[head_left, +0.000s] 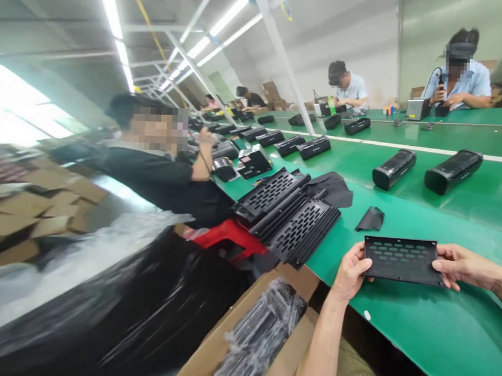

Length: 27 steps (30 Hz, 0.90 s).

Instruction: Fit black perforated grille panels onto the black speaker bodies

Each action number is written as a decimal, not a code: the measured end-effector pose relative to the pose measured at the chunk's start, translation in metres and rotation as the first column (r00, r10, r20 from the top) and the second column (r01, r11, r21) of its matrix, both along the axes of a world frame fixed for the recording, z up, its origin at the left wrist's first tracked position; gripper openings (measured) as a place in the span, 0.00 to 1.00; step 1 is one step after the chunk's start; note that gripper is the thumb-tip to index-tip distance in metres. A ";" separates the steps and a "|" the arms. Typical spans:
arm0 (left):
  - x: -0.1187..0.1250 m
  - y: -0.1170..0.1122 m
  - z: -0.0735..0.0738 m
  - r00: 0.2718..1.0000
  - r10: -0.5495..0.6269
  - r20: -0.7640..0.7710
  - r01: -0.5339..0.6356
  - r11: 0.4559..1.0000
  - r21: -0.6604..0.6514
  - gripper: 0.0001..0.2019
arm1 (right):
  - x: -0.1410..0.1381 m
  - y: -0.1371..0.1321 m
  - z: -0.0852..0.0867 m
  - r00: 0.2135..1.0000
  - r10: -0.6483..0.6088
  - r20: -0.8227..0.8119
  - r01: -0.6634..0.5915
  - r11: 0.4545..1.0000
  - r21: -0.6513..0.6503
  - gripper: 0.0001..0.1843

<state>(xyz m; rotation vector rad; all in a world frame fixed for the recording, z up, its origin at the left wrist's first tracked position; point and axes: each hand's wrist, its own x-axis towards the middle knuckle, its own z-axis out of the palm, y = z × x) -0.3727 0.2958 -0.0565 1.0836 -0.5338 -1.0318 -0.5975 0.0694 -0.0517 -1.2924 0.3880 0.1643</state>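
A flat black perforated panel (pixel 400 260) is held just above the green table (pixel 414 325) between both my hands. My left hand (pixel 350 271) grips its left edge, thumb on top. My right hand (pixel 462 265) pinches its right edge with the fingers closed on it. Left of the panel lies a stack of similar black slotted panels (pixel 289 214) at the table's near edge. A small black fabric piece (pixel 370 219) lies just beyond the held panel.
Black speaker housings (pixel 394 169) (pixel 453 171) lie along the green belt. A cardboard box (pixel 245 341) of bagged black parts stands below the table edge. A person in black sits at left by a red stool (pixel 228 236); other people work across the belt.
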 end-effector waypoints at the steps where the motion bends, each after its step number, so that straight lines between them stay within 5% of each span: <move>1: 0.000 0.000 -0.001 1.000 0.000 -0.014 0.000 1.000 -0.008 0.30 | 0.000 0.000 -0.002 1.000 -0.001 -0.008 0.001 1.000 0.010 0.30; 9: 0.002 -0.003 -0.009 0.994 0.009 -0.106 -0.015 0.998 -0.055 0.27 | -0.003 -0.002 -0.015 0.999 -0.004 -0.047 0.006 0.999 0.044 0.30; 13: 0.001 -0.002 -0.010 0.974 0.003 -0.229 -0.047 0.981 -0.188 0.32 | 0.002 0.000 -0.007 0.997 -0.054 0.048 0.047 0.989 0.141 0.26; 18: -0.027 -0.009 -0.005 0.980 -0.090 -0.178 0.008 0.909 -0.417 0.42 | 0.024 0.027 0.009 0.982 -0.103 0.156 0.060 0.964 0.259 0.27; 21: -0.046 -0.012 -0.002 0.978 -0.158 -0.138 0.088 0.905 -0.417 0.44 | 0.029 0.042 0.007 0.980 -0.085 0.181 0.028 0.955 0.297 0.26; 25: -0.056 -0.006 -0.003 0.975 -0.116 -0.192 0.035 0.923 -0.382 0.44 | 0.016 0.026 0.018 0.994 -0.010 0.106 -0.003 0.993 0.121 0.29; 27: -0.053 0.001 -0.010 0.964 -0.124 -0.236 0.024 0.921 -0.388 0.43 | 0.015 -0.006 0.032 0.976 -0.215 0.041 0.218 0.972 -0.092 0.31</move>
